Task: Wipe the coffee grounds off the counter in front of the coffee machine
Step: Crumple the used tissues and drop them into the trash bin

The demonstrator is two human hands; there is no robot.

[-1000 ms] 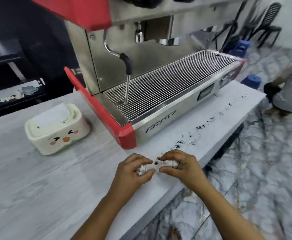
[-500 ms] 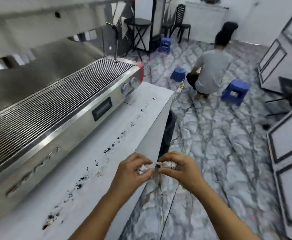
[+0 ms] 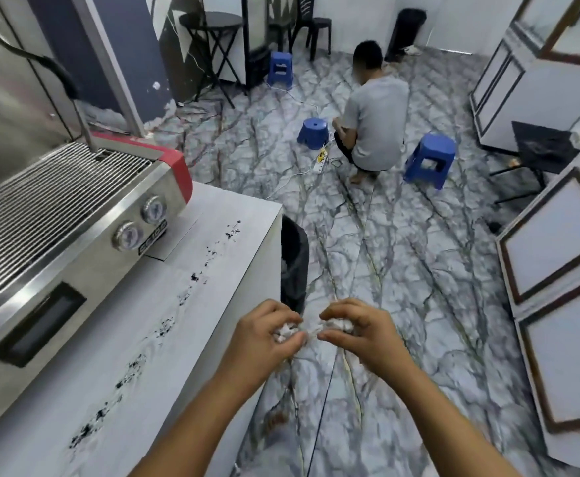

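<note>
White crumpled tissue (image 3: 310, 330), speckled dark, sits pinched between our left hand (image 3: 267, 333) and right hand (image 3: 354, 333), each with fingers curled around one end of the wad. We hold it past the front edge of the desk (image 3: 178, 304), out over the marble floor (image 3: 384, 270) rather than over the surface we mean to clean.

Coffee grounds (image 3: 164, 330) lie in a broken dark trail on the desk, running along the front of the coffee machine (image 3: 58, 235) from its near end to just beyond its red corner. None of the trail touches our hands; its nearest clumps lie on the machine side of our left hand, well apart from the tissue.

We judge the main risk to be spillage: the wad looks small and already soiled, so squeezing or reshaping it over the floor could shake loose grounds onto the marble. A second risk is smearing, since a wad this dirty dragged along the desk may streak the pale surface. A black bin (image 3: 295, 263) stands beside the desk's far corner.
</note>
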